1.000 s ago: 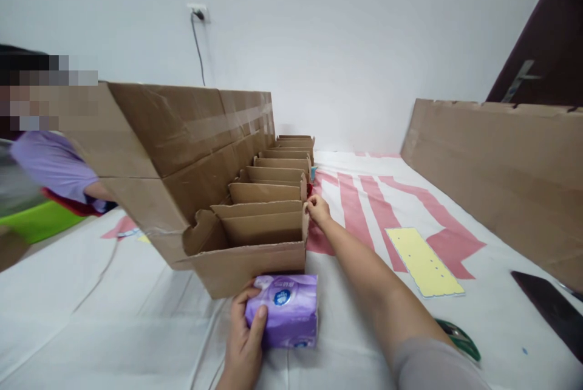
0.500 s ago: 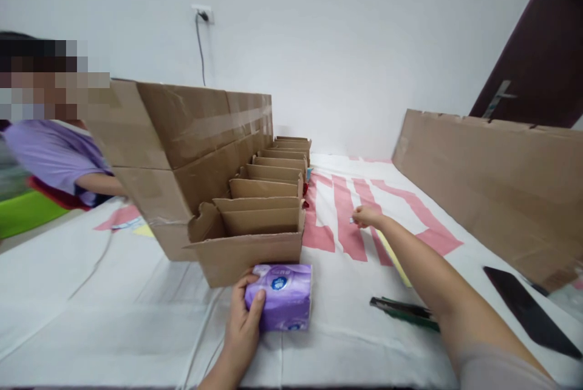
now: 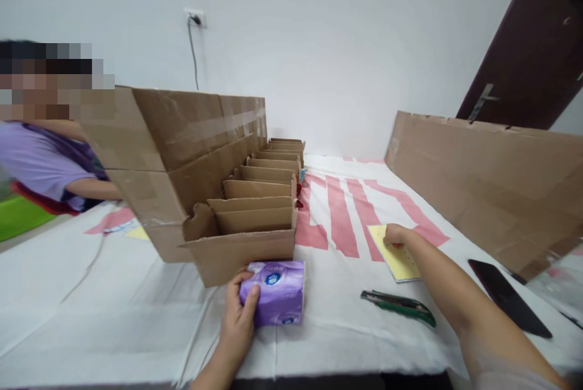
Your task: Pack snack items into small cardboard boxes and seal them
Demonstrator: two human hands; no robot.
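A purple pack of tissues (image 3: 279,294) is in my left hand (image 3: 241,308), its fingers and thumb gripping the left end. The pack lies against the front of the nearest cardboard box (image 3: 243,256). Over a yellow sheet of paper (image 3: 401,262) on the cloth, my right hand (image 3: 395,236) has its fingers curled together. Whatever those fingers hold, if anything, is hidden. Close to the right forearm rests a green utility knife (image 3: 401,307).
Several open cardboard boxes run back in a row beside a tall cardboard partition (image 3: 200,129). Another cardboard panel (image 3: 478,177) stands at right, with a black phone (image 3: 507,296) before it. Beyond the partition at left sits a person in a purple shirt (image 3: 40,159).
My right hand has moved right and towards me, from the pink lettering to the yellow paper. A tiny pale item seen at its fingertips no longer shows. The left hand keeps its grip.
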